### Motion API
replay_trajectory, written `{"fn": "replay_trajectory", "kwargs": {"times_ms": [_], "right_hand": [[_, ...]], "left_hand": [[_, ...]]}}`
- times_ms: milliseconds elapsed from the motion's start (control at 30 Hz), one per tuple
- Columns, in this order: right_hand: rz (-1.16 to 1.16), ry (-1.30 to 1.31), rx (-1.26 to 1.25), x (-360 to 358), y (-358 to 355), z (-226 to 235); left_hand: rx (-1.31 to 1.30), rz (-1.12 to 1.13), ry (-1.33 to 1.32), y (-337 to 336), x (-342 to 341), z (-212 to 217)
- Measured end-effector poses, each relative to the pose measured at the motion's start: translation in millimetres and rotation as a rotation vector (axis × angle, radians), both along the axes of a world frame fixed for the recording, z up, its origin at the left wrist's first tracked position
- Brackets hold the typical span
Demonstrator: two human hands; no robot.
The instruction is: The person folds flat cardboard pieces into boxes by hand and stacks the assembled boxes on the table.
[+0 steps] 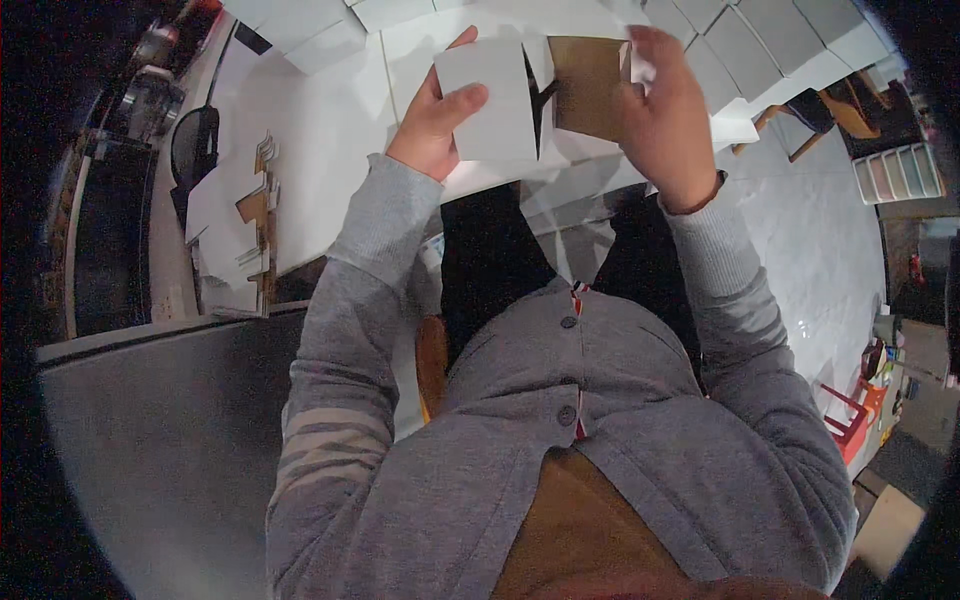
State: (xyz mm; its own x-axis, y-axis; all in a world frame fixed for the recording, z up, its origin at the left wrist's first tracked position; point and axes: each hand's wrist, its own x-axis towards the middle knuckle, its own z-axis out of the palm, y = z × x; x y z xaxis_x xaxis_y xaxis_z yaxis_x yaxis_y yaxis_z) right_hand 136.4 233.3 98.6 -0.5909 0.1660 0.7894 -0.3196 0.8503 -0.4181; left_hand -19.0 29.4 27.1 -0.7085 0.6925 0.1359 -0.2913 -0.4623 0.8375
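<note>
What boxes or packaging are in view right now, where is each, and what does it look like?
Carton blank: between left hand and right hand; white outside, brown inside.
Flat blanks: left on white table; white, brown edges.
Folded boxes: rows at upper right; white, squarish.

I see one carton blank (540, 95), a flat card piece partly folded, held up above the white table between my two hands. Its left panel shows a white face, roughly square, turned toward me. Its right panel shows the brown unprinted inside and is angled back. A dark gap runs where the panels meet at the middle. Small white flaps stick out at the top right edge.
</note>
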Motion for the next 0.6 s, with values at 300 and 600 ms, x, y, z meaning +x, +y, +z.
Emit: {"fn": "replay_trajectory", "kwargs": {"times_ms": [300, 600], "right_hand": [[0.400, -0.100, 0.090, 16, -26, -7], [0.481, -0.531, -0.242, 20, 5, -17]], "left_hand": [[-0.001, -0.025, 0.063, -2, -1, -3], [-0.033, 0.019, 0.059, -2, -1, 1]]}}
